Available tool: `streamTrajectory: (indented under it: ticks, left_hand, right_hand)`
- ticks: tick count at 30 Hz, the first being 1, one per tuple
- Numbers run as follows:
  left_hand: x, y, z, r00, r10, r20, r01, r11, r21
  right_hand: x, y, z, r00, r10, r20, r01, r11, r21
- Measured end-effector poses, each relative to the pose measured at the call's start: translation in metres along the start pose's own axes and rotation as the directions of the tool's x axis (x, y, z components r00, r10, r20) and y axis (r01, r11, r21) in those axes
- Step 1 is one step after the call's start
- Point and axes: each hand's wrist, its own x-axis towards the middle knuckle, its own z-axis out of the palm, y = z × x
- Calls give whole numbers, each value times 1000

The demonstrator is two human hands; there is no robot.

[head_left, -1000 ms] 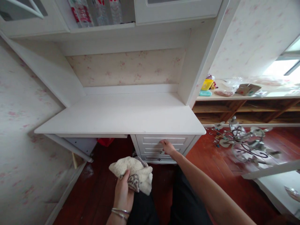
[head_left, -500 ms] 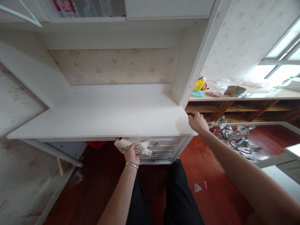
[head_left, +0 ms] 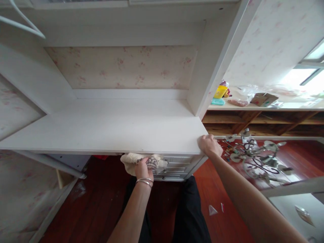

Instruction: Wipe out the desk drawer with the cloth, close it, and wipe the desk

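Observation:
My left hand (head_left: 143,168) is closed around a cream cloth (head_left: 130,161) with a dark pattern, just under the front edge of the white desk (head_left: 131,125). The cloth covers part of the drawer fronts (head_left: 177,163) below the desktop. At the right front corner, my right hand (head_left: 210,144) rests with its fingers bent over the desk's side edge. Some of those fingertips are hidden behind the hand and the edge.
A metal chandelier (head_left: 258,152) lies on the red wooden floor to the right. Behind it, a low shelf unit (head_left: 227,116) bears a yellow container (head_left: 220,91) and a cardboard box (head_left: 263,99). White hutch panels (head_left: 212,60) rise above the desk. Plastic scraps (head_left: 212,210) lie near my feet.
My right hand has come down from just off the desk's right side onto its corner. My left hand still grips the cloth, shifted slightly. The view has moved closer to the desk.

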Motion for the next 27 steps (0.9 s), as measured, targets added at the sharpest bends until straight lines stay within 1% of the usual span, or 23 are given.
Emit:
streamTrajectory:
  ticks: [3, 5, 8, 10, 12, 14, 16, 18, 20, 23, 25, 27]
  left_hand:
    - [-29, -9, 6, 993, -51, 104, 58, 996, -68]
    - [-48, -19, 11, 984, -86, 155, 98, 992, -74]
    - [-73, -43, 20, 965, -151, 212, 158, 987, -16]
    - [-84, -62, 27, 944, -224, 243, 221, 975, 39]
    - [-92, -83, 36, 907, -320, 275, 308, 947, 87]
    - [-95, -106, 44, 850, -418, 321, 408, 907, 101]
    - [-95, -129, 51, 796, -486, 360, 489, 867, 89]
    - [-91, -152, 54, 775, -518, 362, 530, 845, 75]
    - [-83, -173, 52, 780, -534, 326, 543, 837, 74]
    - [-66, -194, 41, 809, -528, 258, 528, 846, 74]
    - [-50, -198, 30, 840, -501, 208, 499, 864, 67]
    - [-31, -193, 19, 869, -469, 157, 466, 883, 57]
  right_hand:
    - [0, 1, 1, 1000, -5, -12, 5, 1000, -9]
    - [-2, 0, 1, 1000, -14, -12, 14, 1000, -7]
    - [-3, 0, -1, 1000, -24, -10, 24, 1000, -2]
    - [-4, 1, -2, 1000, -27, -11, 27, 1000, -1]
    - [-4, 2, -2, 999, -30, -12, 30, 1000, -2]
    - [-4, 3, -1, 999, -34, -12, 33, 999, -3]
    - [-4, 4, -1, 999, -37, -12, 37, 999, -2]
    - [-4, 4, -1, 999, -40, -15, 40, 999, 1]
    - [-5, 3, -1, 999, -41, -21, 41, 999, 5]
    - [-5, 3, -2, 999, -36, -27, 37, 999, 8]
    - [-5, 3, -2, 999, -33, -26, 33, 999, 8]
    - [-5, 3, -2, 999, -30, -23, 30, 1000, 8]
